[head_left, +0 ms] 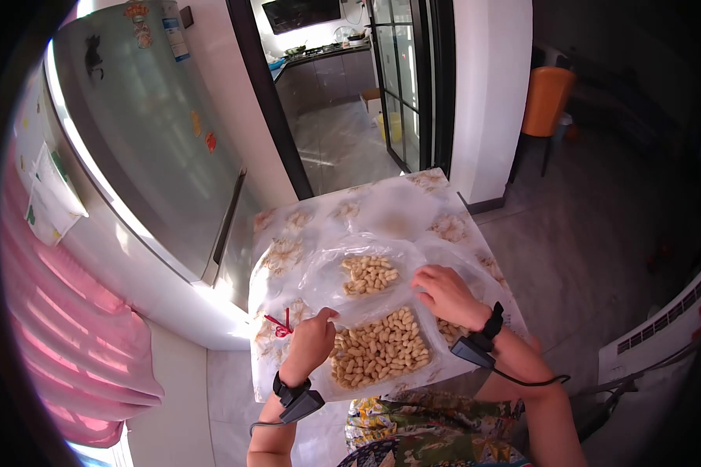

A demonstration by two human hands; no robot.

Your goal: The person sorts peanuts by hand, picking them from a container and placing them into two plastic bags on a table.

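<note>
Unshelled peanuts [382,350] fill a shallow clear tray or bag at the table's near edge. A smaller heap of peanuts [370,275] lies on clear plastic [319,274] behind it. More peanuts [449,330] show partly under my right wrist. My left hand [311,344] is at the left edge of the big heap, its fingers curled closed. My right hand [447,294] hovers over the plastic between the heaps and the right-hand peanuts, fingers bent together. Whatever either hand pinches is hidden. Black straps with dark boxes sit on both wrists.
A flower-patterned cover lies on the table [397,206]. A thin red looped item [282,327] rests left of my left hand. The fridge [156,140] stands close on the left, a glass door [393,78] beyond, an orange chair [547,101] at back right.
</note>
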